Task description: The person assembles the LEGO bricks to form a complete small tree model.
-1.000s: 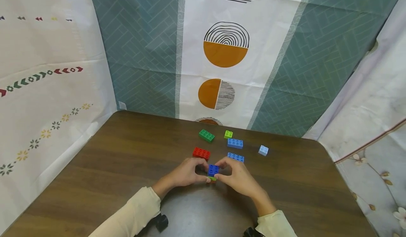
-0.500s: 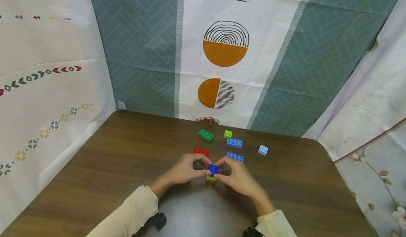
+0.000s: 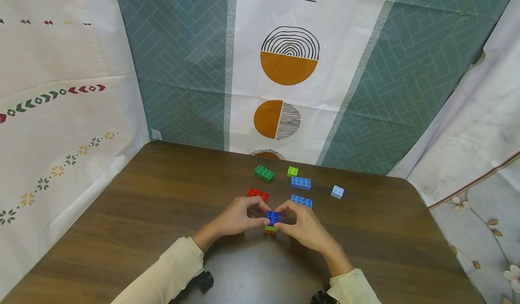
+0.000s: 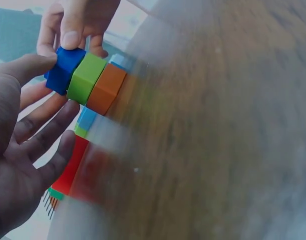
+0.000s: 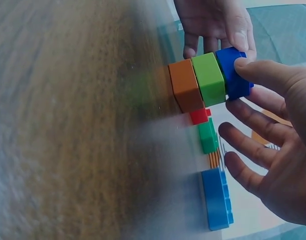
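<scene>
A small stack stands on the table in front of me: an orange brick (image 4: 106, 90) at the bottom, a lime green brick (image 4: 86, 78) above it and a dark blue brick (image 3: 273, 218) on top. My left hand (image 3: 235, 217) pinches the blue brick from the left between thumb and fingers. From the other side my right hand (image 3: 304, 228) pinches the same brick. Both wrist views show the thumbs on the blue brick's near face, with the other fingers spread behind. In the head view the orange brick is only a thin strip.
Behind the hands lie a red brick (image 3: 257, 194), a green brick (image 3: 264, 173), a small lime brick (image 3: 292, 171), two blue bricks, one farther back (image 3: 301, 183) and one nearer (image 3: 302, 201), and a small light blue brick (image 3: 337, 192). Patterned cloths (image 3: 183, 69) hang around the wooden table (image 3: 162, 195).
My left thumb has moved up from beside the lime brick to the blue brick, and the left hand has shifted slightly away from me. The right hand stays on the blue brick.
</scene>
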### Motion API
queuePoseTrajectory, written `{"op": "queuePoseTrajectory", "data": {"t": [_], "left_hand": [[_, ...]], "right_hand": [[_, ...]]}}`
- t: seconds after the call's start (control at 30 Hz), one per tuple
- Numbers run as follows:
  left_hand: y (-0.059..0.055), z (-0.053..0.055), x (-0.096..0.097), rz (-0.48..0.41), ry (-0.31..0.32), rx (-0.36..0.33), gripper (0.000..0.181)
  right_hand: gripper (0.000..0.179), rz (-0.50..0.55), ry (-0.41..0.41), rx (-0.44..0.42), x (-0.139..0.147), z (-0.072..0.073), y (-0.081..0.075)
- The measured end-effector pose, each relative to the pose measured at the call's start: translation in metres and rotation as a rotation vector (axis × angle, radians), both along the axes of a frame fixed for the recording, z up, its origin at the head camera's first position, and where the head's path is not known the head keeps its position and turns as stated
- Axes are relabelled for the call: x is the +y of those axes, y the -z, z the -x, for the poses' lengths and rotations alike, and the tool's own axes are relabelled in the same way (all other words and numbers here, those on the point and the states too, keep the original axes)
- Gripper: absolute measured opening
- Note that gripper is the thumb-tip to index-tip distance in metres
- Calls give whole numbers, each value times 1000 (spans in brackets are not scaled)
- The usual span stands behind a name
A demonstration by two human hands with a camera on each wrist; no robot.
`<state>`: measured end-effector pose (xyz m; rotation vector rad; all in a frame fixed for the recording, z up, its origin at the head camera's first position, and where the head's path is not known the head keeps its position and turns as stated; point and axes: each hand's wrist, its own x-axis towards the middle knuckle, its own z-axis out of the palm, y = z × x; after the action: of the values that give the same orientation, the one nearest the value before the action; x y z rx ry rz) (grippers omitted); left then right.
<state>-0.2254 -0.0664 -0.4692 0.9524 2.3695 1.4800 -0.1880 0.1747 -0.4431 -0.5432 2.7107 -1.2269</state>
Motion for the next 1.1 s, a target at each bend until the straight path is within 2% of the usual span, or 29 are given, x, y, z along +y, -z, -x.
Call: {"op": "queuePoseTrajectory", "data": {"t": [0.6, 1.1], "left_hand": [[-1, -2, 0, 26, -15, 59, 21], [0, -2, 2, 45, -13, 58, 21]], "right_hand": [[24, 37, -14, -5, 3, 3, 8], [21, 38, -36, 15, 3, 3, 8]]}}
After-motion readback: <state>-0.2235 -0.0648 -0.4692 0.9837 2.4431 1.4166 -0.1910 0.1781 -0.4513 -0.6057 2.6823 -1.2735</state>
